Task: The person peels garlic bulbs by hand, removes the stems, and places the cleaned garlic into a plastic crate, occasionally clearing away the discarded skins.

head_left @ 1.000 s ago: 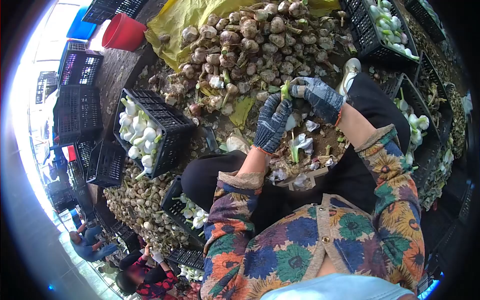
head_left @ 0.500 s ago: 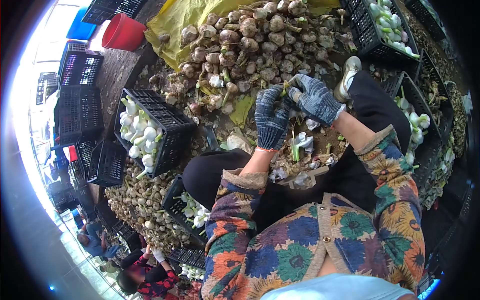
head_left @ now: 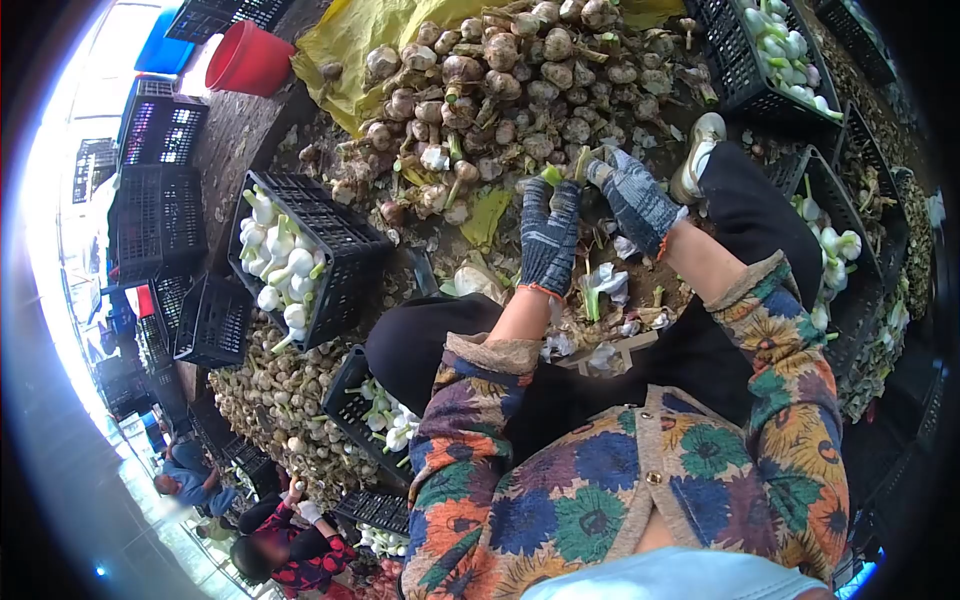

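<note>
Two knit-gloved hands [head_left: 548,235], green-stalked garlic [head_left: 553,175]

**Soft Gloves, Hard Crates**

We see knitted cloth gloves, rough and dull, on the left hand [head_left: 548,240] and the right hand [head_left: 636,200]. The garlic stalk [head_left: 552,176] looks smooth. The garlic pile [head_left: 500,80] has dry, papery, dirty skins. The crate [head_left: 352,265] is hard black plastic. The bucket [head_left: 245,60] is smooth red plastic.

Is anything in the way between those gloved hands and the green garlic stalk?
Nothing visible does. The left hand and right hand both grip the garlic stalk, at the near edge of the garlic pile.
</note>
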`<move>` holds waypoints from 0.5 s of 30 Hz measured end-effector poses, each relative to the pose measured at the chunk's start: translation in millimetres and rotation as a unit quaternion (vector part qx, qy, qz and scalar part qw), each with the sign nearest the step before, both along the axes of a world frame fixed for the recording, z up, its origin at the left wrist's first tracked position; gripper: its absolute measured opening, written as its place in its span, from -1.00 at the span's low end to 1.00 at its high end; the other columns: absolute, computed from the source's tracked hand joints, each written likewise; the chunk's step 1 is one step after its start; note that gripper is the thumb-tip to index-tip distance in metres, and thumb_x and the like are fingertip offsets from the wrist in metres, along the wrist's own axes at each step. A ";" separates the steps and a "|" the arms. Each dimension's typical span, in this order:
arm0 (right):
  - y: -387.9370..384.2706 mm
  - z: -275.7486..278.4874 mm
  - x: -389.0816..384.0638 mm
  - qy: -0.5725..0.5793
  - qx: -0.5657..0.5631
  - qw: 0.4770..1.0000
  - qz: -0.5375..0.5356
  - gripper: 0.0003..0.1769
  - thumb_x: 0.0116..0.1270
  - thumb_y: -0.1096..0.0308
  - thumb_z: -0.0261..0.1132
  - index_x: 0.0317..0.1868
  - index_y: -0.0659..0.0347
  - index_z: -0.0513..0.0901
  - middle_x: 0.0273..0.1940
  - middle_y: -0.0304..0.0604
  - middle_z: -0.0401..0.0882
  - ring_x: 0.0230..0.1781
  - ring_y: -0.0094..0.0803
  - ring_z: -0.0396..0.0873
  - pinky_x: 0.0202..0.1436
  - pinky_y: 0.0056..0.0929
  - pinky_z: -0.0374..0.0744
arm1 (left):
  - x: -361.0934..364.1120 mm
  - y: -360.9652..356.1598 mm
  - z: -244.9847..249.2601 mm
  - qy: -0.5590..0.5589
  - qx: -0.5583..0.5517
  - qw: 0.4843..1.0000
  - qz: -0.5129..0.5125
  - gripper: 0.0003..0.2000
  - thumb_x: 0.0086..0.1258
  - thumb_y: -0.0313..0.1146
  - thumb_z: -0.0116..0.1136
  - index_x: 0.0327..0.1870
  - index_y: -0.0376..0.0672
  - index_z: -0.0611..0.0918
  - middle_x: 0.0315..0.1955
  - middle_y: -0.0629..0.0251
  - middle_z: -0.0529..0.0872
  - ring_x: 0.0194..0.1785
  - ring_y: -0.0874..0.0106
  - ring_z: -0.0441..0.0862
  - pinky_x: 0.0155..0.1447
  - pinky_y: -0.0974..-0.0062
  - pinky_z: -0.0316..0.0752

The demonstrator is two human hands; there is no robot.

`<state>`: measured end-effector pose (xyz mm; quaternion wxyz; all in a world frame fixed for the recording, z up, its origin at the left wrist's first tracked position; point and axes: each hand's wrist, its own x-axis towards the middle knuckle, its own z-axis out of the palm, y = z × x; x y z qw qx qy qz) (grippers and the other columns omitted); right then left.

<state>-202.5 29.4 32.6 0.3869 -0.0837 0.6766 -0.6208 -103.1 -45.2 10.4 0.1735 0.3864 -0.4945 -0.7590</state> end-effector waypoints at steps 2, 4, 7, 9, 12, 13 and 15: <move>5.2 -16.4 -4.6 -0.071 -0.052 0.996 0.028 -0.77 0.33 0.31 0.05 -0.12 0.27 0.47 -0.26 -0.21 0.51 -0.27 -0.54 0.43 -0.18 -0.55 0.44 | 2.2 -1.0 5.6 0.007 0.057 0.998 -0.008 -0.67 0.37 -0.31 0.06 0.07 -0.25 0.40 -0.13 0.26 0.56 -0.23 0.61 0.49 -0.18 0.62 0.43; 4.0 -15.9 -1.6 -0.156 -0.101 0.983 0.010 -0.78 0.35 0.32 0.02 -0.12 0.28 0.47 -0.26 -0.22 0.52 -0.28 -0.51 0.48 -0.21 -0.54 0.50 | 1.4 -9.0 -13.4 0.004 0.033 0.999 0.033 -0.67 0.35 -0.33 0.07 0.07 -0.25 0.39 -0.14 0.21 0.56 -0.25 0.55 0.52 -0.18 0.58 0.46; 7.7 14.6 3.5 -0.275 -0.118 0.954 -0.026 -0.86 0.35 0.36 0.03 -0.17 0.19 0.48 -0.33 -0.23 0.55 -0.45 -0.53 0.53 -0.37 -0.55 0.58 | 2.6 -8.7 -5.9 0.052 -0.016 0.996 0.073 -0.76 0.33 -0.34 0.05 -0.06 -0.23 0.40 -0.27 0.15 0.56 -0.28 0.40 0.56 -0.22 0.46 0.55; 19.7 17.6 -1.8 -0.286 -0.168 0.942 0.041 -0.87 0.34 0.33 0.05 -0.19 0.18 0.47 -0.36 -0.23 0.53 -0.47 -0.54 0.52 -0.40 -0.55 0.56 | -5.7 -26.8 -10.4 0.100 0.221 0.962 0.127 -0.80 0.29 -0.39 0.06 -0.17 -0.27 0.39 -0.35 0.15 0.55 -0.32 0.30 0.56 -0.22 0.35 0.60; 34.1 27.5 -22.3 -0.155 -0.094 0.954 0.238 -0.79 0.30 0.26 0.11 -0.16 0.20 0.49 -0.32 -0.14 0.56 -0.40 -0.37 0.56 -0.30 -0.39 0.56 | 5.6 -55.3 -58.4 0.074 0.233 0.959 0.145 -0.68 0.37 -0.13 -0.08 -0.21 -0.27 0.41 -0.39 0.04 0.59 -0.37 0.20 0.62 -0.25 0.27 0.62; 37.0 17.1 -29.2 0.107 -0.037 0.949 0.296 -0.77 0.29 0.25 0.11 -0.14 0.21 0.50 -0.29 -0.10 0.57 -0.34 -0.30 0.56 -0.25 -0.35 0.55 | 2.3 -47.4 -29.1 0.081 0.235 0.955 0.160 -0.63 0.38 -0.05 -0.13 -0.21 -0.26 0.41 -0.38 0.03 0.59 -0.35 0.19 0.62 -0.24 0.25 0.62; 45.6 -7.3 -33.7 0.583 0.096 0.732 0.338 -0.71 0.27 0.24 0.13 -0.09 0.23 0.52 -0.22 -0.02 0.58 -0.22 -0.17 0.56 -0.15 -0.28 0.53 | 2.2 -38.9 -39.1 0.055 0.250 0.953 0.162 -0.54 0.36 0.06 -0.13 -0.13 -0.26 0.42 -0.38 0.03 0.60 -0.29 0.16 0.61 -0.28 0.23 0.58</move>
